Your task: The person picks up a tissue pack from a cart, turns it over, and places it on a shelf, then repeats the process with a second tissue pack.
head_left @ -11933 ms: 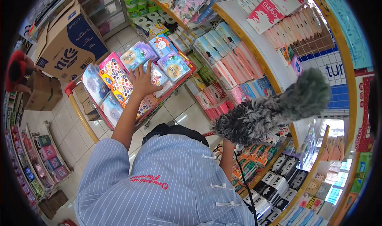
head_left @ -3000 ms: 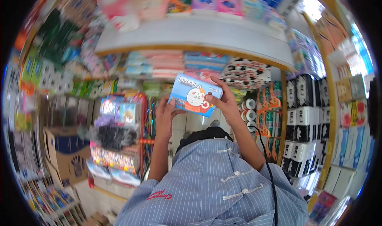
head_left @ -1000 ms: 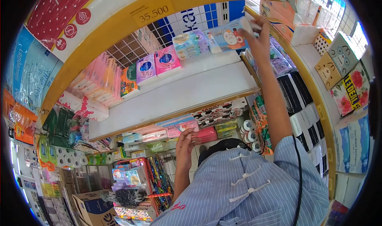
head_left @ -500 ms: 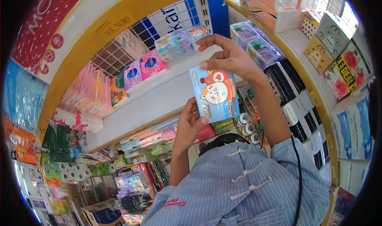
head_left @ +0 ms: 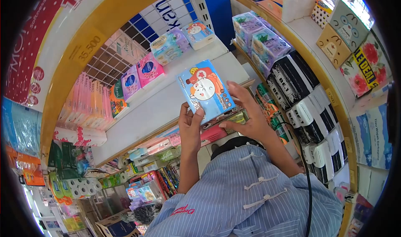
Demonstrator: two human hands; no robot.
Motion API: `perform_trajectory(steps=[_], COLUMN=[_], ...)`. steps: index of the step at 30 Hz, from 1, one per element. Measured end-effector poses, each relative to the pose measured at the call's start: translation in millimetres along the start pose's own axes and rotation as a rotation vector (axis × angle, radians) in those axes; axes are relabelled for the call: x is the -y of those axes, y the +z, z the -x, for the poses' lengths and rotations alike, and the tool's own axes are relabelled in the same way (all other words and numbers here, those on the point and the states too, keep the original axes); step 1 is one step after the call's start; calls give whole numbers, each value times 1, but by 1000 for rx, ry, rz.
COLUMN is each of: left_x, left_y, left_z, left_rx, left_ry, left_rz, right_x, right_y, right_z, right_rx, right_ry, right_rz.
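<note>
A light blue tissue pack (head_left: 212, 101) with a white cartoon face is tilted in front of the shelf. My left hand (head_left: 191, 126) grips its lower left corner, thumb on the printed face. My right hand (head_left: 253, 118) is beside the pack's right edge, its thumb and fingers spread apart with nothing between them. On the white shelf (head_left: 161, 97) behind stand a matching blue tissue pack (head_left: 198, 33), a purple-and-teal pack bundle (head_left: 169, 47) and a pink tissue pack (head_left: 149, 69).
Black-and-white packs (head_left: 294, 80) and purple packs (head_left: 269, 47) fill the shelving on the right. Pink packs (head_left: 85, 99) line the shelf's left end. A black cable (head_left: 307, 182) hangs by my right arm, and toilet rolls (head_left: 81, 188) sit at lower left.
My right hand has come off the pack's top and moved down to its right side, opening. The pack, still in my left hand, has shifted left and turned. The view has tilted slightly.
</note>
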State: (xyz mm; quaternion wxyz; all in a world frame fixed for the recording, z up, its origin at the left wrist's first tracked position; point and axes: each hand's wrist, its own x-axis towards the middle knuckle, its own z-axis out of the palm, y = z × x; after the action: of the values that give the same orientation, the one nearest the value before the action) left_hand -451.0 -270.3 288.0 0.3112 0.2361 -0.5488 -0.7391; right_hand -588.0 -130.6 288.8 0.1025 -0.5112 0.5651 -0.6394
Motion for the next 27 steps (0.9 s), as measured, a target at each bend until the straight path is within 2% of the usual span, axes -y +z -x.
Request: perform_trajectory(steps=[1, 10, 13, 16, 19, 22, 25, 27], left_x=[2, -6, -10, -14, -4, 9, 30, 38], left_y=[1, 4, 2, -3, -16, -28, -41, -48], left_z=[0, 4, 7, 13, 21, 37, 54, 67], left_rx=[3, 41, 82, 71, 70, 46, 3, -23], left_ry=[10, -2, 37, 37, -1, -69, -127, -155], left_rz=[-14, -12, 121, 41, 11, 65, 97, 91], right_x=[1, -1, -10, -21, -34, -56, -73, -93], right_y=[-1, 1, 5, -5, -31, -48, -54, -56], right_z=[-1, -5, -15, -47, -91, -130, -160, -172], right_rx=[9, -44, -121, -212, -182, -143, -51, -25], right_ry=[-49, -38, 117, 149, 138, 111, 202, 122], right_rz=[79, 126, -54, -196, -55, 224, 235, 302])
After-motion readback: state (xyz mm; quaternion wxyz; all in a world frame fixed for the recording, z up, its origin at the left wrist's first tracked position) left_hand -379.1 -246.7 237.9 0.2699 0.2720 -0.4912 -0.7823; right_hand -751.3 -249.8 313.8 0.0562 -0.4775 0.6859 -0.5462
